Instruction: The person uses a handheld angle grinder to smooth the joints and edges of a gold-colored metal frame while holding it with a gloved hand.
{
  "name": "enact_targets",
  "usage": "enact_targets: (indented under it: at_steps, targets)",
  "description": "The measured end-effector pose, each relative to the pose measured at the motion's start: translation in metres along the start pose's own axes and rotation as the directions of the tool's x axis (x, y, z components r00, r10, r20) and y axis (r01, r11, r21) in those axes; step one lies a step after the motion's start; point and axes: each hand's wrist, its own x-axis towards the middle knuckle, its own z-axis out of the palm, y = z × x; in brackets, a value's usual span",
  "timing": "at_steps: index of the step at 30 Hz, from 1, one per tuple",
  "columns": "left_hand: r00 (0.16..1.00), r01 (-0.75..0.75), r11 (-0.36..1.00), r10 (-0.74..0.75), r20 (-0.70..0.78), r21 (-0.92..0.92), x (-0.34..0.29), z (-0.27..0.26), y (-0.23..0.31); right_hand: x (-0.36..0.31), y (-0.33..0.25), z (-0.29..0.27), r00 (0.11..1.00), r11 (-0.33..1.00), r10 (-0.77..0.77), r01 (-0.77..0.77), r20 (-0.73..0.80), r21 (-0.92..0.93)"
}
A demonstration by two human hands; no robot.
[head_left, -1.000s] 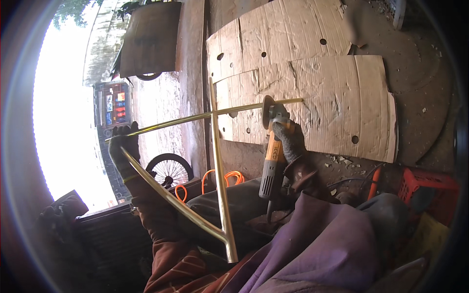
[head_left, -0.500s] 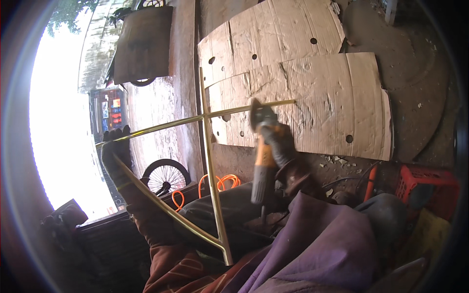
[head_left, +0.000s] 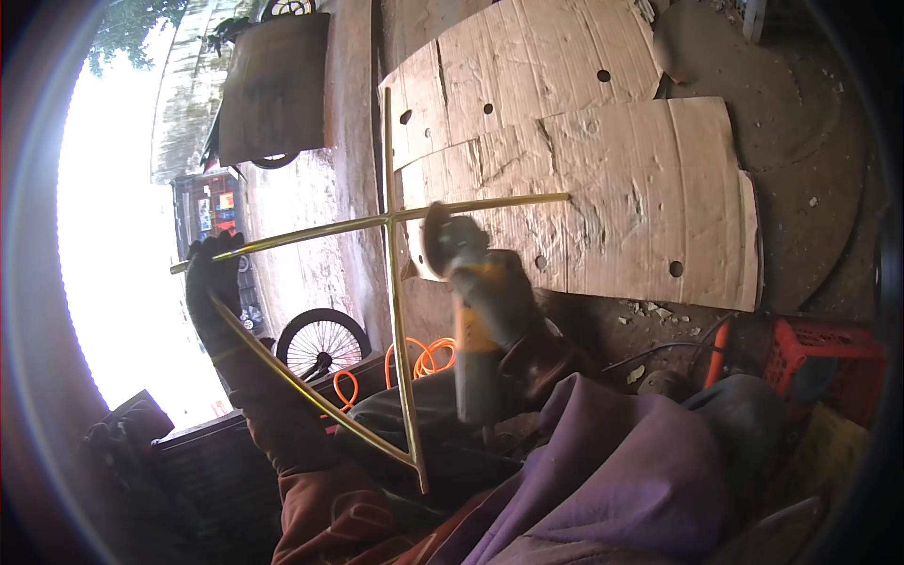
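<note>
I reckon the left hand (head_left: 215,282), fingers curled round the gold frame (head_left: 397,311), steadies it while the right hand (head_left: 501,297), fingers wrapped, supports a grinder (head_left: 476,350) beside the frame's crossing.

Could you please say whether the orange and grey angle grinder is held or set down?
Held: the dark-gloved right hand grips the grinder near its round disc.

Over the nearer cardboard sheet (head_left: 650,188), a hand could pass from the gold crossbar's (head_left: 348,228) tip to the right edge. Around the left edge, the gold upright tube (head_left: 397,320) and the grinder (head_left: 477,377) in the right hand (head_left: 499,297) block the way. A red crate (head_left: 824,372) stands off the near right corner. Between crossbar, upright and slanting tube (head_left: 301,387) lies an open gap.
</note>
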Motion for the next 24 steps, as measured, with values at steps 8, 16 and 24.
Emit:
enact_targets:
  at_steps: [8, 16, 24]
  targets:
    - [0.987, -0.007, 0.999, 0.014, 0.16, -0.042, 0.008, -0.016, -0.002, 0.038, 0.032, -0.049, 0.995, 0.979, 0.09, -0.095, 0.033, 0.18]
    - [0.995, -0.089, 0.993, 0.086, 0.053, 0.074, -0.009, 0.025, 0.004, -0.001, -0.003, 0.018, 0.996, 0.999, -0.028, 0.029, 0.084, -0.014]
    - [0.978, -0.206, 0.956, 0.196, 0.067, 0.211, -0.011, 0.034, 0.013, 0.004, 0.0, 0.003, 1.0, 1.0, -0.016, 0.016, 0.02, 0.013]
